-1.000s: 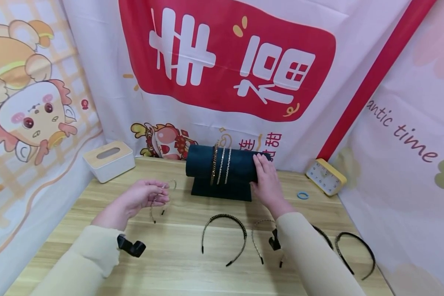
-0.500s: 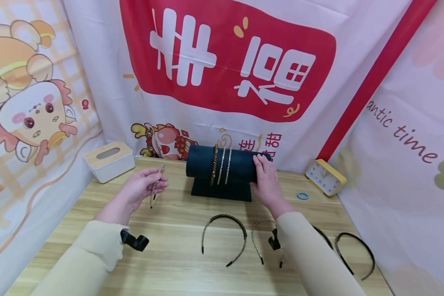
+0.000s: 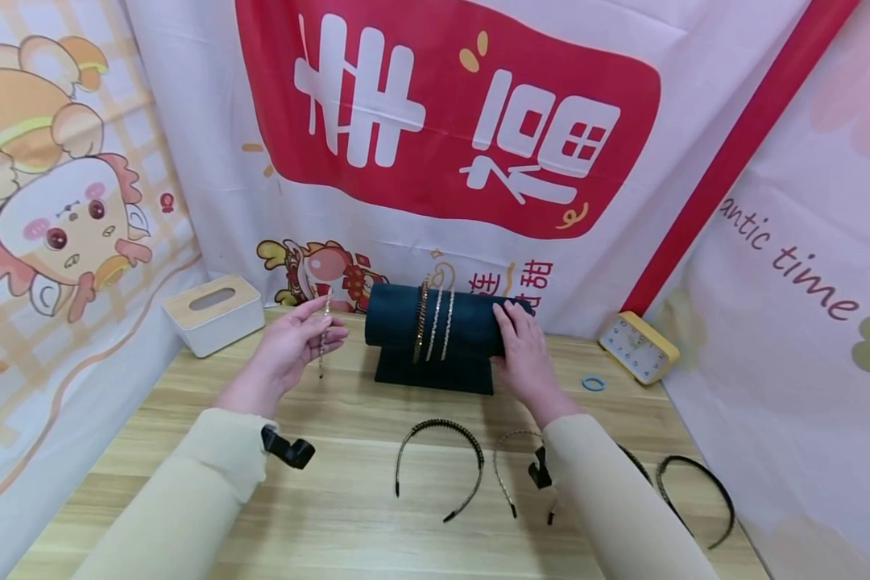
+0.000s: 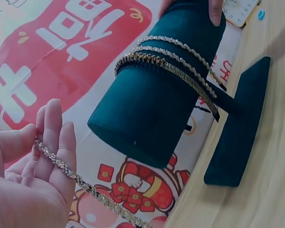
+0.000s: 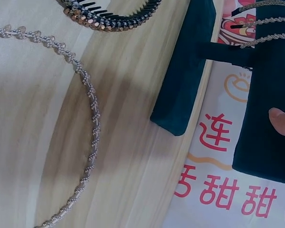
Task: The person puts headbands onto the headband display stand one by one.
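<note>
Beaded headband [image 4: 70, 172] pinched in left hand [image 3: 293, 342]: just lifted, turned nearly edge-on, brought nearer left end of dark velvet display stand [image 3: 471, 326]; seems roughly lined up, not yet on. Three headbands [image 3: 447, 326] already around stand. Right hand [image 3: 525, 350] grips right end, unmoved.

The left grip [image 3: 290, 346] pinches a headband [image 3: 323, 346], apart from the stand [image 3: 471, 322], whose right end the right grip [image 3: 525, 354] holds. Three headbands [image 3: 447, 326] sit around the stand's roll. More headbands [image 3: 442, 424] lie on the table [image 3: 333, 515], some partly behind the right sleeve [image 3: 623, 499]. A tissue box [image 3: 217, 326] stands at left; a blue ring [image 3: 593, 389] and clock [image 3: 638, 346] at right.
</note>
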`<state>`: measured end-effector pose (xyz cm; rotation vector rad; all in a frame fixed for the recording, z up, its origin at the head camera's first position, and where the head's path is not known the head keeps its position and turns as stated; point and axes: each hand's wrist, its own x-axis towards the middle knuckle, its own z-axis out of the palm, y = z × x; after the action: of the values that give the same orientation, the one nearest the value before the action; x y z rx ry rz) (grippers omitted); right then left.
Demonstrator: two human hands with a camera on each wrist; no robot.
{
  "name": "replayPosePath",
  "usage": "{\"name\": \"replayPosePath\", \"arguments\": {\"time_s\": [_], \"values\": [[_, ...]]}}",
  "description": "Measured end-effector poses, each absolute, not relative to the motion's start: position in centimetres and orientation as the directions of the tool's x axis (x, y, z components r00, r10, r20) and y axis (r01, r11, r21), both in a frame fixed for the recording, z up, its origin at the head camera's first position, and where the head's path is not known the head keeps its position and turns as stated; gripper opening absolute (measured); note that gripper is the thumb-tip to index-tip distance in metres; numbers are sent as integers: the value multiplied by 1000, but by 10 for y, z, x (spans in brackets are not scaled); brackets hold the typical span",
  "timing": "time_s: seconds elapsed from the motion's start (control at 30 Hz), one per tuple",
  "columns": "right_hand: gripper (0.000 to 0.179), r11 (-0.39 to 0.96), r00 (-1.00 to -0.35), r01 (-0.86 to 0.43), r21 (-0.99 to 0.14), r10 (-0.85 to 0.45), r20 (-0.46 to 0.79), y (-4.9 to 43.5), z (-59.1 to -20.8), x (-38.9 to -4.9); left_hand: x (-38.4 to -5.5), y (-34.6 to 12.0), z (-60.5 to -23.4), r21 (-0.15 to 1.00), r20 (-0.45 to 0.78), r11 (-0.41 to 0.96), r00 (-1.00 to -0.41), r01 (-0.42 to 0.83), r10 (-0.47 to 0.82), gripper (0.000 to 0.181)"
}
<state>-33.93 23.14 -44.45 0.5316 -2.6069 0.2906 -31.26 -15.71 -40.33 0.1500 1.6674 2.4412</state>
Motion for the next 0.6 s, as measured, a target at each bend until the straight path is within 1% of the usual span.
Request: {"name": "replayPosePath", "arguments": {"time_s": [0.17,0.43,0.6], "values": [[90,900,-821,-426,-97,-339,461,232,-436,-337,-322,-145,-399,915,15,-395,-973,-80,232,56],[90,898,-807,-436,-57,-362,467,231,-437,-336,-339,-126,-390,921,23,-382,-965,-82,263,52],[91,899,-803,-433,-68,-350,482,230,-441,-336,-350,-116,-391,919,33,-388,-965,-74,262,51]]}}
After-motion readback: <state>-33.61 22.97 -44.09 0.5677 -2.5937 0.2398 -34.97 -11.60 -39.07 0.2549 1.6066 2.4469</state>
